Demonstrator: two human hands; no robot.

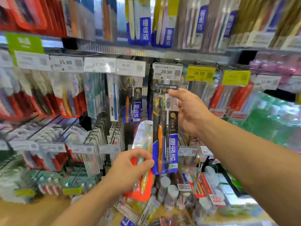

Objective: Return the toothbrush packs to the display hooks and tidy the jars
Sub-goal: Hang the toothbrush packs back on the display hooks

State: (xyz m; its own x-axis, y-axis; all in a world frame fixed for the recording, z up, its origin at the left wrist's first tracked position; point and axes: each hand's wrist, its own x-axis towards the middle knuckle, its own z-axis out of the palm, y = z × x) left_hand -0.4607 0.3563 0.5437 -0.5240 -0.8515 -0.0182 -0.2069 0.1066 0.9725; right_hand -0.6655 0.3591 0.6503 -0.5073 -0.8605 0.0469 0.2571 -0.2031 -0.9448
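Hanging upright under the right hand [189, 110], the black-and-blue twin toothbrush pack [165, 131] has its long axis running straight up and down, with its dark header at the top, just below the white 20.90 price tag [167, 71]. The forefinger and thumb tips of that hand meet at the header's right end, next to the word LION, in what looks like a light pinch, while the other fingers stay loosely spread; I cannot see the display hook itself, so whether the pack's hole is already on it is unclear. The pack lies to the left of and below the fingertips, so the coming move looks to turn on sliding that top edge back along the hook. This hand is plainly the nearer one. Lower down, the left hand [132, 168] has its fingers and thumb curled round a second pack [143, 139], clear-fronted on orange card with pale green and yellow brushes, tilted so that its top leans toward the bottom of the hanging pack. On the hanging pack I can read "systema" and "SUPER" beside blue Chinese lettering. Other tags read 15.90, 22.50, 20.90 and, on yellow, 26.50; a white Jordan pack [113, 98] hangs to the left. White-lidded jars [171, 194] crowd the shelf below.
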